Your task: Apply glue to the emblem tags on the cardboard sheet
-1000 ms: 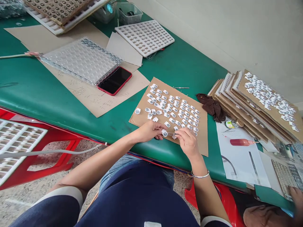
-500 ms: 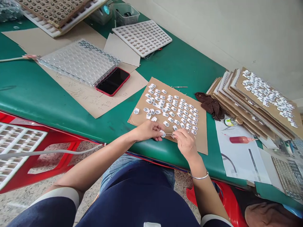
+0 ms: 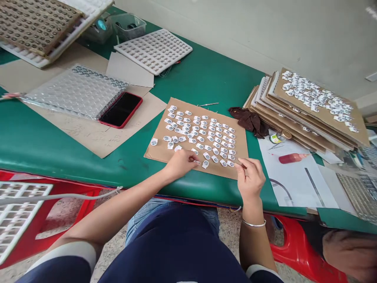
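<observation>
A brown cardboard sheet [image 3: 159,149] lies on the green table, with rows of small white-tabbed round pieces [image 3: 205,164] on it. At the sheet's front edge my left hand [image 3: 183,164] is closed in a pinch on a small white piece [image 3: 197,162], mostly hidden by the fingertips. My right hand [image 3: 249,175] is over the sheet's front right corner, thumb and fingers pinched beside the last column of pieces; what they hold, if anything, is too small to make out.
A phone [image 3: 121,110] and clear plastic trays [image 3: 70,92] lie left. Behind is a white grid tray [image 3: 154,51]. Rightward are a dark cloth [image 3: 250,121], stacked boards [image 3: 321,106], a small jar [image 3: 278,137] and a red bottle [image 3: 291,158].
My hands have moved apart, the right one going rightward to the sheet's right side. The thin strands stretched between them no longer show. The whole view has shifted.
</observation>
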`<state>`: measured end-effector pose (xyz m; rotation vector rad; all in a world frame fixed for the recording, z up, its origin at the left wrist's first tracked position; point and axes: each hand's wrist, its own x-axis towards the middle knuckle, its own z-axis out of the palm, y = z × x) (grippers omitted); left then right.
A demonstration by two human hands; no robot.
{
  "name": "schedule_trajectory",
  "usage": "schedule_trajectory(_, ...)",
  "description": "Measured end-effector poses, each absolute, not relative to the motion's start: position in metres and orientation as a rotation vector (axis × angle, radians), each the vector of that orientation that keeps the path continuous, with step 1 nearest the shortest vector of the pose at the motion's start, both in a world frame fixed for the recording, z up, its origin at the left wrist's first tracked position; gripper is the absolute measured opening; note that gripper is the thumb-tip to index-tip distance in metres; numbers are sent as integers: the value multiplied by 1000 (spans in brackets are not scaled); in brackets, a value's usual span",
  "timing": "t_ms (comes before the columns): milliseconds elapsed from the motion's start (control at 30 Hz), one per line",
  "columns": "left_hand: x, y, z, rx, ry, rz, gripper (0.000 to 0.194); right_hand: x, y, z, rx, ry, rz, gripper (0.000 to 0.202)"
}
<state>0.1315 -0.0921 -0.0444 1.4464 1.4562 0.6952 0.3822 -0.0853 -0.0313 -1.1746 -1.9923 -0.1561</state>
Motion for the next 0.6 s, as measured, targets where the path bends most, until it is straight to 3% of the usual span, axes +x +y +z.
schedule_trajectory(100, 148, -92, -44, 1735, 1639, 582, 6, 388, -88, -32, -1139, -2024, -165, 18)
schedule_trajectory(233, 144, -99, -39, 1934, 1784, 470, 20, 388, -91, -33, -1139, -2009, -179, 22)
schedule_trajectory(400, 96, -108, -37, 1932, 2034, 581, 23, 384, -87, -30, -1117, -2004, -185, 23)
schedule_trajectory(600, 71, -115, -48, 2154, 2013, 570, 23, 352, -73, -21, -1143, -2142, 58, 17)
